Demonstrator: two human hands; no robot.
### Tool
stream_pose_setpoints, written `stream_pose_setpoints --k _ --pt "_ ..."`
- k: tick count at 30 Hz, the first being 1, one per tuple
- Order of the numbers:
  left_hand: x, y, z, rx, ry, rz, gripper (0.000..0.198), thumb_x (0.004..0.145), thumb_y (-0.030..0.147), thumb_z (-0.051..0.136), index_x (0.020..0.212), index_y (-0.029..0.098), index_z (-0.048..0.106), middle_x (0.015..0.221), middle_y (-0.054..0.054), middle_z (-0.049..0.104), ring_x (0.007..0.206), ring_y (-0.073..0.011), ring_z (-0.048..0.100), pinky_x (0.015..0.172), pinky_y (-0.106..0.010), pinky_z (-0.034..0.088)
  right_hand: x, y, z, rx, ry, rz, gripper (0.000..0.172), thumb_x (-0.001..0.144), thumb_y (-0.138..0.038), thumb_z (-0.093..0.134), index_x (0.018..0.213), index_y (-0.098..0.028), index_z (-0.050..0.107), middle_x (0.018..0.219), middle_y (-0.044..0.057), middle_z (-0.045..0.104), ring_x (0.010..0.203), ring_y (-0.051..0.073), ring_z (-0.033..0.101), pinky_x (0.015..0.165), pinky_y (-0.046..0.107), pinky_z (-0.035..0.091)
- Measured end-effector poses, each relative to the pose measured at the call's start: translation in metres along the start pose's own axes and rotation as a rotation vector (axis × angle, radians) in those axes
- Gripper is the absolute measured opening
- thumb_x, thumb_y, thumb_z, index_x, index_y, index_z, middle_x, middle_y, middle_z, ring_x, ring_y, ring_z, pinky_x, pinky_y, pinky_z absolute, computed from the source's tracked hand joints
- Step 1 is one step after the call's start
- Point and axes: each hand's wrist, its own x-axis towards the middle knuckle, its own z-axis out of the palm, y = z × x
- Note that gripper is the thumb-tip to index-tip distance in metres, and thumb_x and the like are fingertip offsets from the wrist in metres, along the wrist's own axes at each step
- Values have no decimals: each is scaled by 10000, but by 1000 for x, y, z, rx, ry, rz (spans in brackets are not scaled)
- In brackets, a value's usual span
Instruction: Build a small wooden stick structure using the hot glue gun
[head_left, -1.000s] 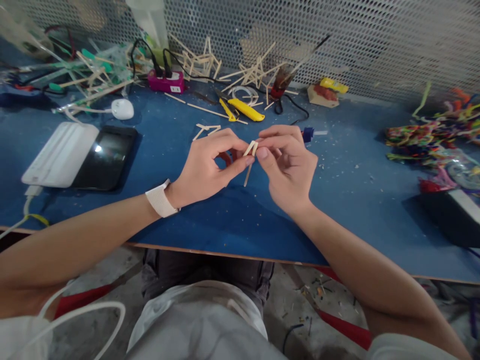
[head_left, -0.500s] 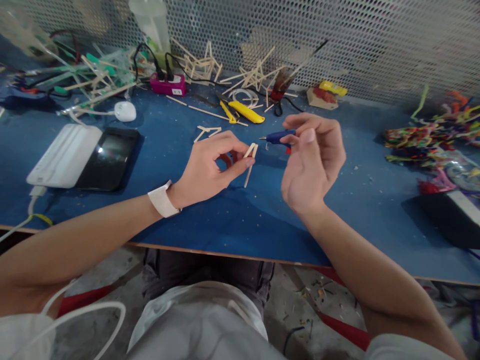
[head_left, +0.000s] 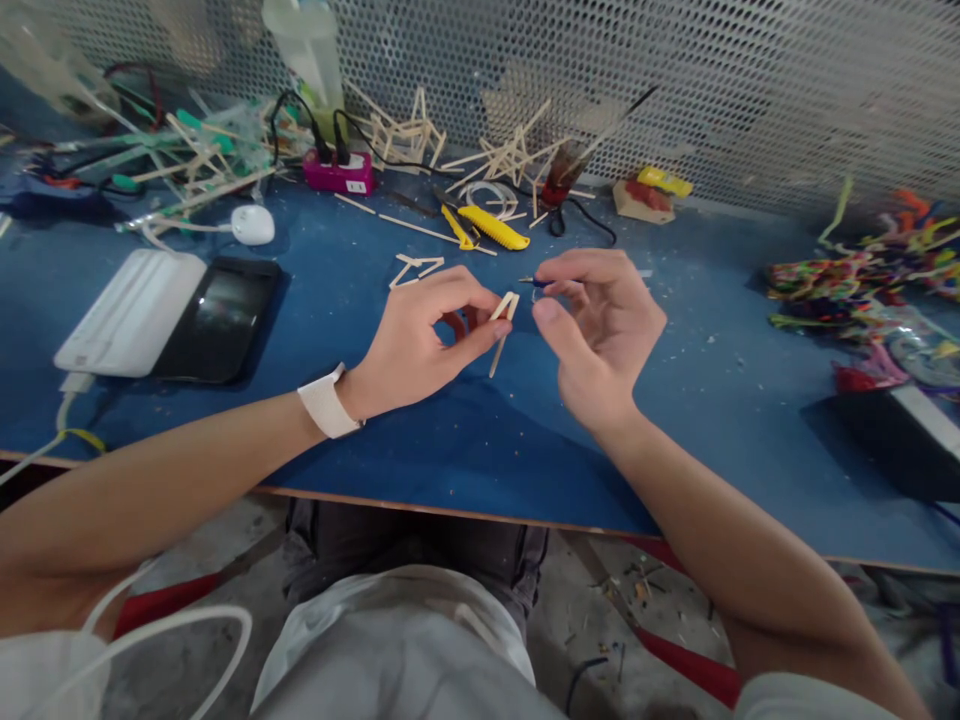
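Observation:
My left hand [head_left: 416, 340] is closed in a pinch on a small frame of glued wooden sticks [head_left: 503, 318], held just above the blue table [head_left: 480, 440]. My right hand [head_left: 604, 325] is just to the right of it. Its fingers curl over a blue glue gun [head_left: 534, 283], and only the gun's metal tip shows, pointing left toward the sticks. The thumb of my right hand lies below the tip. A white band sits on my left wrist.
Behind my hands lie a loose stick piece [head_left: 416, 267], a yellow utility knife [head_left: 495, 228], a pink power strip [head_left: 337, 172] and stick piles along the mesh wall. A white case and black tablet [head_left: 217, 320] lie left. Coloured pipe cleaners [head_left: 862, 280] lie right.
My right hand let go of the stick frame, lifted away to the right, then came down with its fingers closing over the glue gun. My left hand kept still with the sticks.

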Motion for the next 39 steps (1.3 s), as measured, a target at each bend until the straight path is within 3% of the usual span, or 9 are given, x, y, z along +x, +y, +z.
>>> stream_pose_setpoints --k 4,11,16,23,29,31,35,39 --pt "0 0 0 11 -2 9 96 1099 335 770 1039 261 786 927 -23 780 799 -153 732 667 -274 631 -2 -11 4 -42 21 -74 202 1007 -447 851 1182 -370 787 1051 15 832 943 249 788 838 483 670" --pt "-1 -1 -2 36 -19 20 130 1102 388 778 1052 268 788 947 -27 783 814 -163 732 685 -298 632 -4 -12 2 -137 -47 -113 209 1064 -427 793 1265 -380 825 1067 4 871 1022 280 825 956 561 696" --pt "-1 -1 -2 11 -21 26 82 1088 321 802 1044 258 774 934 -4 770 792 -134 726 691 -265 619 -2 -12 2 -136 -52 -174 164 1077 -353 781 1218 -397 851 1054 -18 883 1001 273 829 962 563 682" --pt "-1 -2 -2 40 -27 -1 83 1085 333 788 1048 261 803 962 -19 791 814 -155 741 689 -280 634 -5 -14 2 -137 -55 -69 294 1071 -444 776 1359 -397 810 1058 -1 877 978 276 813 939 557 710" --pt "-2 -2 -2 26 -29 2 71 1090 323 783 1052 263 793 946 -16 781 805 -151 733 696 -282 637 -5 -13 1 -141 -74 -103 141 1087 -452 756 1154 -376 855 1043 8 868 1016 289 833 977 583 699" --pt "-2 -2 -2 25 -27 4 87 1091 343 789 1046 269 788 946 -15 780 806 -153 732 692 -285 635 -5 -14 2 -119 -61 -71 181 1077 -472 773 1220 -382 837 1057 10 862 1011 286 832 998 586 696" --pt "-1 -2 -1 24 -15 2 85 1091 342 790 1045 271 792 939 -11 779 809 -154 734 690 -285 630 -6 -16 4 -67 -26 -32 425 1042 -483 826 1453 -417 740 1091 6 849 977 274 826 1040 585 687" --pt "-1 -2 -1 14 -18 17 62 1082 301 796 1044 255 783 938 -10 773 798 -140 725 692 -268 623 -5 -15 3 -89 -85 -124 192 1086 -365 764 1262 -408 828 1096 -11 871 999 261 832 1010 558 687"
